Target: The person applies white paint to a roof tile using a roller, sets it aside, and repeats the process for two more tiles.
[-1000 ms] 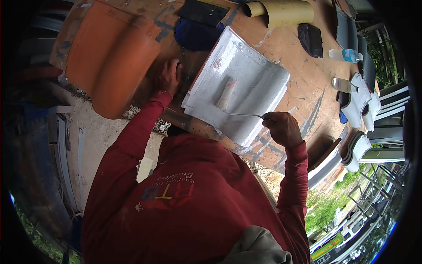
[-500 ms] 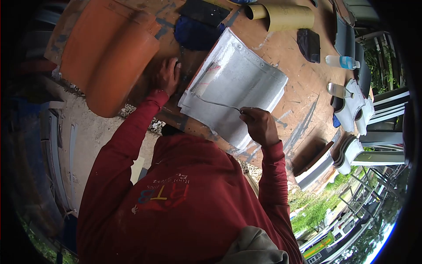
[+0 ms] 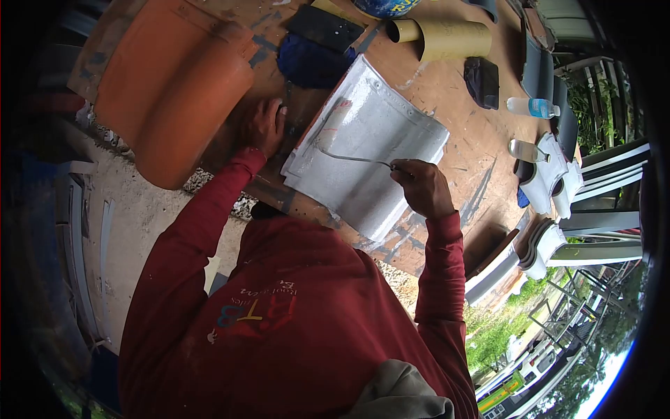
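A curved roof tile with a wet-looking silver-white surface lies on the brown table; faint red marks show near its upper left. My right hand is closed around the end of a thin bent metal rod, which reaches left across the tile. What sits at the rod's far end is hard to make out. My left hand rests on the table between this tile and a large orange tile. Its fingers are slightly apart, with nothing seen in them.
Behind the silver tile are a dark blue cloth, a black plate, a gold curved piece and a black block. Two bottles and stacked white tiles stand at the right. A blue bucket is at the top.
My right hand has moved slightly right with the rod, whose left part shifted a little. My left hand stays in place. The view has shifted slightly, and more of the blue bucket shows.
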Demonstrator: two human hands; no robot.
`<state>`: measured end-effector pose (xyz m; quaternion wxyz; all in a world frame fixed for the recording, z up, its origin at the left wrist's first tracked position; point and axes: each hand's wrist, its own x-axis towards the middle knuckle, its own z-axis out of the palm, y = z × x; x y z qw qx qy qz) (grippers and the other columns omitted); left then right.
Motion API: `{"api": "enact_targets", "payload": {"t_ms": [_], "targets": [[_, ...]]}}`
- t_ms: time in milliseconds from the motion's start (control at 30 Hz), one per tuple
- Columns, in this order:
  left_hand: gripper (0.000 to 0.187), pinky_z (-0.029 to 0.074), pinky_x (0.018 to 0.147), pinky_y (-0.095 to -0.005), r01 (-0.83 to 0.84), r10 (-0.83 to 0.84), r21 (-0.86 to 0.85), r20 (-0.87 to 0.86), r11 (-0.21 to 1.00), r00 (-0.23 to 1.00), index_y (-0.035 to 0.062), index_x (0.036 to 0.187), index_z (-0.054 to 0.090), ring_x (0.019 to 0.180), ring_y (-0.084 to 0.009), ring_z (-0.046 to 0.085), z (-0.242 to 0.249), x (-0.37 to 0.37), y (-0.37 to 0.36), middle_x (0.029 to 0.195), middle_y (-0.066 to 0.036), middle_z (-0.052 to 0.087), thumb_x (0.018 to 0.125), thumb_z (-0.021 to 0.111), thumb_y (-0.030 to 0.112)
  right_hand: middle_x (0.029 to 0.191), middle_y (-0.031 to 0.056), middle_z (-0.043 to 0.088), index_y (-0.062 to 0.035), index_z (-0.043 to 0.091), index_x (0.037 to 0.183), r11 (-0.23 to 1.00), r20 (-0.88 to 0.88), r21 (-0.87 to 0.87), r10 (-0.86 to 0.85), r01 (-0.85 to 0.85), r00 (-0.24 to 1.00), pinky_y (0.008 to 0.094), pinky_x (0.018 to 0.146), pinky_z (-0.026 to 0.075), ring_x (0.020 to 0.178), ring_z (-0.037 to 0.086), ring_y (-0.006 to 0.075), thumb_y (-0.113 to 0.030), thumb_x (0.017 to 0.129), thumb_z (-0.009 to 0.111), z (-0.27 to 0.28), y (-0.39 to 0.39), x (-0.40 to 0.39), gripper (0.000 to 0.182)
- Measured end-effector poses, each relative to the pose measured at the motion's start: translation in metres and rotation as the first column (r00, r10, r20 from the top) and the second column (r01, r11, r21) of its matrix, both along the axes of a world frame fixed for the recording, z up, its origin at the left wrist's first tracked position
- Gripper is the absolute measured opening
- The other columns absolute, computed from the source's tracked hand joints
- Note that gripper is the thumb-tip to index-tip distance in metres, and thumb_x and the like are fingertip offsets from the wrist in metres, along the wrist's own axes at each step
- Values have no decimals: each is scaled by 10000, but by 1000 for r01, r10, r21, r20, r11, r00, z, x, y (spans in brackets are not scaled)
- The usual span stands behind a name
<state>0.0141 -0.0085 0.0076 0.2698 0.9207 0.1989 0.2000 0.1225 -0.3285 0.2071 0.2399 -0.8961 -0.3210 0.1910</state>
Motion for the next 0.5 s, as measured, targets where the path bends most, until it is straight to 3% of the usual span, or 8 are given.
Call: {"api": "enact_targets", "payload": {"t_ms": [67,233,333,433,500], "targets": [[311,503,849,-516,-1,1,-16,-2,1000,1000,89,1205,615,1032,-417,612,-2,0,-1,1135,-196,615,1034,526,333,953,158,745,-52,764,1017,993,-69,-103,-58,51,996,421,764,558,896,723,360,-179,881,718,15,-8,4,192],[303,501,852,-515,-7,7,23,-7,1000,1000,87,1197,619,1021,-420,612,-3,1,-1,1139,-197,613,1033,527,326,996,179,757,-19,761,1058,992,-7,-116,-42,41,999,373,786,566,890,744,310,-145,889,733,2,-12,9,213],[296,503,849,-513,-8,8,10,15,1000,1000,85,1185,625,1014,-420,613,-5,1,-1,1136,-198,616,1030,534,320,999,178,761,-20,761,1070,999,-121,-46,-22,16,992,360,801,570,909,750,293,-167,889,740,-5,-1,7,234],[286,504,850,-512,-20,19,37,22,999,1000,91,1179,629,1015,-413,615,-4,1,1,1135,-200,618,1024,548,317,959,183,751,-49,771,1037,995,-98,-81,-74,66,992,404,783,566,887,742,334,-184,886,712,2,-20,14,211],[286,512,848,-500,18,-16,70,-32,997,999,115,1191,624,1014,-399,621,-2,1,5,1132,-204,616,1010,575,331,966,182,757,-47,777,1039,993,-157,-104,-71,55,985,406,806,572,888,750,318,-198,884,716,3,-23,24,225]]}}
